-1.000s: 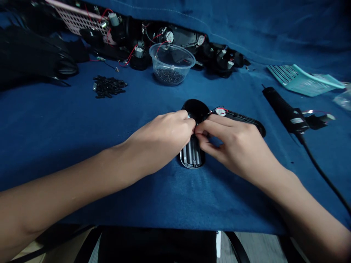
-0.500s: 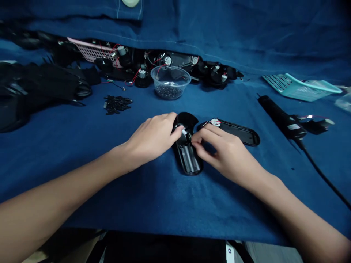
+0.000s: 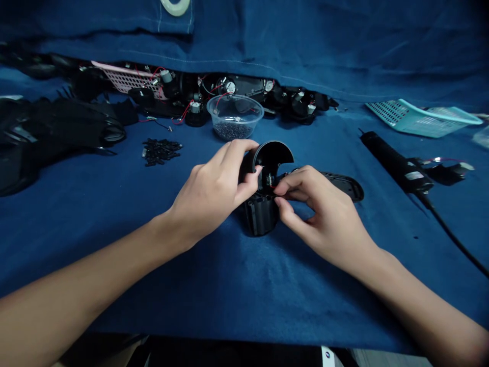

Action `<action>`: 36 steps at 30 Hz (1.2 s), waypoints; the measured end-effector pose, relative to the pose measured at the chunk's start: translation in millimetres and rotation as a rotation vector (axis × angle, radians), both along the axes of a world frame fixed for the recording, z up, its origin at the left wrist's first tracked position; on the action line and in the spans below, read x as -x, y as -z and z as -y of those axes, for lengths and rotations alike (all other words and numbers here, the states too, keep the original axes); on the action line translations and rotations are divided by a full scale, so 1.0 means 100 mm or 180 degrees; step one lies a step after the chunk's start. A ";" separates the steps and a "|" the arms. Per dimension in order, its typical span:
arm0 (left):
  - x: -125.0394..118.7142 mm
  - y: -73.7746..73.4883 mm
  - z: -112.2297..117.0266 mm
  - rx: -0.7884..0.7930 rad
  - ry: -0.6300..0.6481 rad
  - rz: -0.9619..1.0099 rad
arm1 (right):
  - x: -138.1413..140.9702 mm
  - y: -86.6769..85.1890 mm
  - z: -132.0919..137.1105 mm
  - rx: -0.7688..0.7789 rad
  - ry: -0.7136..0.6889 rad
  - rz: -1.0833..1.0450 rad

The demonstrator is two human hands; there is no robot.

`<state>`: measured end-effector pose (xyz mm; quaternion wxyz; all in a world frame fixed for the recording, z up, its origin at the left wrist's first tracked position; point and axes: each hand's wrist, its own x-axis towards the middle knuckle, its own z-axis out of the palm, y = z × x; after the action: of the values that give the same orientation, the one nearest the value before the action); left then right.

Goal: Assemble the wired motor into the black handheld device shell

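Note:
My left hand (image 3: pixel 214 191) is closed round the rounded end of a black plastic housing (image 3: pixel 262 216), thumb at its inner rim. That open, cup-like end is tilted up towards me, with the ribbed lower part down near the cloth. Fingertips of my right hand (image 3: pixel 319 206) are pinched together at the housing's right side, by a thin red wire (image 3: pixel 272 187). Whether they grip the wire itself is hard to see. Partly behind my right hand lies a long black shell half (image 3: pixel 349 187).
A clear plastic bowl (image 3: pixel 235 114) of small dark screws stands behind the housing. Small black parts (image 3: pixel 161 152) are piled to the left. A corded black electric screwdriver (image 3: pixel 397 163) and a turquoise basket (image 3: pixel 424 120) are at right. Motors and housings line the back beside a pink basket (image 3: pixel 128 79).
My left hand has raised the rounded end of the housing, so its opening now faces me more. My right hand's pinch has shifted slightly right along with it.

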<state>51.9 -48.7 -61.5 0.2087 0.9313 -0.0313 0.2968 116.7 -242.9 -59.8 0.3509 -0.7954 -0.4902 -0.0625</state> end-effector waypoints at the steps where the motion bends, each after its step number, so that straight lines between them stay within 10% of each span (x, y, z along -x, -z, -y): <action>1: 0.00 0.00 0.00 -0.0004 -0.0002 0.0005 | 0.00 -0.01 0.00 0.0025 0.0005 0.0026; 36: 0.01 0.09 -0.03 -0.0489 0.0284 0.1021 | 0.04 -0.05 -0.01 -0.0173 -0.0025 0.0000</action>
<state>51.1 -45.9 -70.3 0.1423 0.8829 -0.1280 0.4288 112.7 -242.1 -55.2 0.3727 -0.7837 -0.4914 -0.0745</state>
